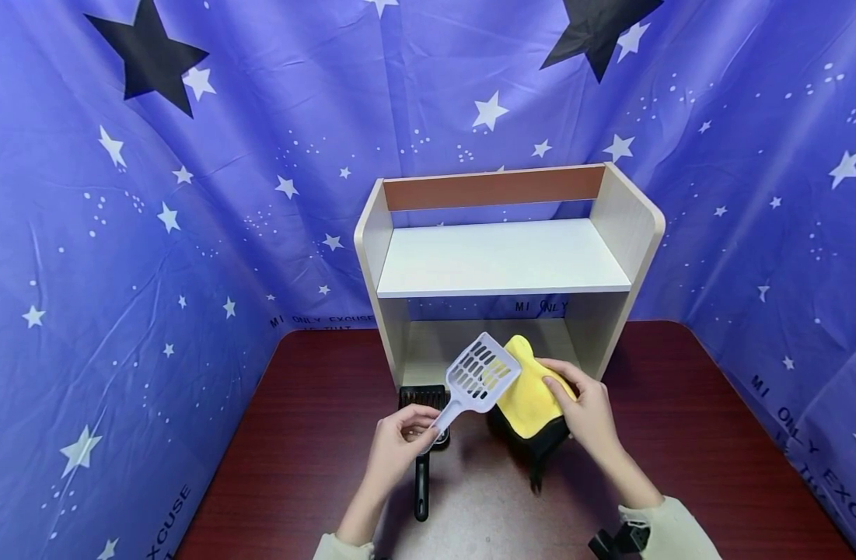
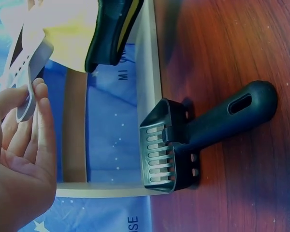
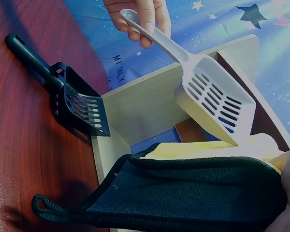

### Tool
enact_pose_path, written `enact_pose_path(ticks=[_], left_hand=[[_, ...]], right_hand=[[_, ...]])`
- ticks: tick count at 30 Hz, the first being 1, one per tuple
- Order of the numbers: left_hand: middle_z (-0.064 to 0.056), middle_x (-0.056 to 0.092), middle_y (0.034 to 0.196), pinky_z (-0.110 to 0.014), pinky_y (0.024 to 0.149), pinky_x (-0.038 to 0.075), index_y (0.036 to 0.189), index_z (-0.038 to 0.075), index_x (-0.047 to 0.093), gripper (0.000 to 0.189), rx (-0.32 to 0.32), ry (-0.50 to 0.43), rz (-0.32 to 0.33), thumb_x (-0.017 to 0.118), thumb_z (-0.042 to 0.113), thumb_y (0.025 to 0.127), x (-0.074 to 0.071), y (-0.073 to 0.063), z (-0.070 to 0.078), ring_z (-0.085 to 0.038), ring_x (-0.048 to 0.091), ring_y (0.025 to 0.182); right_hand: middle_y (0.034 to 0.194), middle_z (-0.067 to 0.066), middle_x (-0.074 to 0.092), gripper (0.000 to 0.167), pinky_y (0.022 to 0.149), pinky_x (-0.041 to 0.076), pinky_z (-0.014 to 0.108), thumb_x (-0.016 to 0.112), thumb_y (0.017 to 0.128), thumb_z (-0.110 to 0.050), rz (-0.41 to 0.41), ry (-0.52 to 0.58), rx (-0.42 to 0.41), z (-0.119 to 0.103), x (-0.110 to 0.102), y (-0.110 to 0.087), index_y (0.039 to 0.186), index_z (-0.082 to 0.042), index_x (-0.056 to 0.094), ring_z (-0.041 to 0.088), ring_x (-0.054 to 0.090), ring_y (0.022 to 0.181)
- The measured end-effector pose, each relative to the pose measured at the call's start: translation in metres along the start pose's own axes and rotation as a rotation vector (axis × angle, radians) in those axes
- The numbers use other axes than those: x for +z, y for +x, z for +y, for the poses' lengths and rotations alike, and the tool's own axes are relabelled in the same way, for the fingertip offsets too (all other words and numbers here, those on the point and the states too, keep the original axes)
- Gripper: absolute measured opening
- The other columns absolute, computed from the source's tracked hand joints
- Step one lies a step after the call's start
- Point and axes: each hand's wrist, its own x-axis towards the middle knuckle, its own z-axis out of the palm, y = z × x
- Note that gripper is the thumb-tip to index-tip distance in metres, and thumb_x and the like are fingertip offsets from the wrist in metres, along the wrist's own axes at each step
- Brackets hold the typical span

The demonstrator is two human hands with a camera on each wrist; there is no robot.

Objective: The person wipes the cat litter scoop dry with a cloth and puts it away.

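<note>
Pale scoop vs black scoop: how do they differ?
Position: pale litter scoop held in the air, black litter scoop resting on the table.
Colour: pale litter scoop whitish-grey, black litter scoop black.
Handle in head view: pale litter scoop's slants lower-left, black litter scoop's points nearly straight down.
Shared: slotted head, one handle.

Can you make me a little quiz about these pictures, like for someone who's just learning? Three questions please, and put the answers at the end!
1. What does the left grip pinch by its handle?
2. True or false: neither grip holds the black scoop.
3. Which thing is in the right grip? A) a red ball; B) a yellow and black cloth; C) a blue cup.

Key:
1. The pale slotted scoop.
2. True.
3. B.
</note>
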Motion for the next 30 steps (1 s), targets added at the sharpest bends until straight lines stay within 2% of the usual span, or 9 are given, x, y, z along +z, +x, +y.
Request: enact_pose_path(ticks=[9, 13, 18, 22, 30], left_hand=[[-0.019, 0.076, 0.089, -0.018, 0.063, 0.058, 0.105, 0.002, 0.072, 0.023, 0.043, 0.051, -0.062, 0.075, -0.001, 0.083, 0.005, -0.003, 0.0, -0.011, 0.072, 0.076], [-0.02, 0.076, 0.09, -0.019, 0.064, 0.059, 0.106, 0.001, 0.071, 0.024, 0.038, 0.05, -0.087, 0.075, -0.001, 0.083, 0.008, -0.004, -0.002, -0.008, 0.071, 0.077], [-0.018, 0.076, 0.091, -0.018, 0.062, 0.057, 0.107, 0.004, 0.071, 0.025, 0.032, 0.07, -0.104, 0.076, 0.001, 0.082, 0.013, -0.004, -0.004, -0.002, 0.07, 0.075], [-0.018, 0.077, 0.093, -0.019, 0.061, 0.057, 0.109, 0.005, 0.07, 0.029, 0.03, 0.071, -0.101, 0.077, -0.001, 0.081, 0.017, -0.004, -0.006, -0.005, 0.071, 0.075], [-0.02, 0.075, 0.098, -0.02, 0.062, 0.059, 0.114, 0.003, 0.067, 0.036, 0.058, 0.018, -0.099, 0.077, -0.002, 0.08, 0.024, -0.009, -0.004, -0.015, 0.072, 0.073]], right_hand=[[0.105, 0.015, 0.075, 0.026, 0.066, 0.047, 0.007, 0.069, 0.09, 0.002, -0.011, 0.019, 0.009, -0.005, -0.002, 0.0, 0.113, -0.008, 0.074, -0.008, 0.057, 0.081], [0.105, 0.014, 0.075, 0.026, 0.065, 0.047, 0.007, 0.069, 0.09, 0.002, -0.011, 0.03, 0.016, -0.006, -0.001, 0.001, 0.114, -0.008, 0.074, -0.007, 0.058, 0.081], [0.104, 0.019, 0.074, 0.026, 0.061, 0.047, 0.008, 0.068, 0.089, 0.006, -0.017, 0.023, 0.026, -0.018, -0.002, 0.002, 0.113, -0.002, 0.073, -0.004, 0.058, 0.077], [0.104, 0.023, 0.073, 0.026, 0.059, 0.049, 0.011, 0.066, 0.089, 0.009, -0.036, 0.038, 0.031, -0.029, -0.002, 0.002, 0.114, 0.003, 0.071, 0.001, 0.06, 0.075], [0.11, 0.017, 0.073, 0.03, 0.061, 0.051, 0.01, 0.067, 0.091, 0.001, -0.056, 0.077, 0.058, -0.011, 0.003, 0.001, 0.121, -0.006, 0.07, -0.006, 0.06, 0.081]])
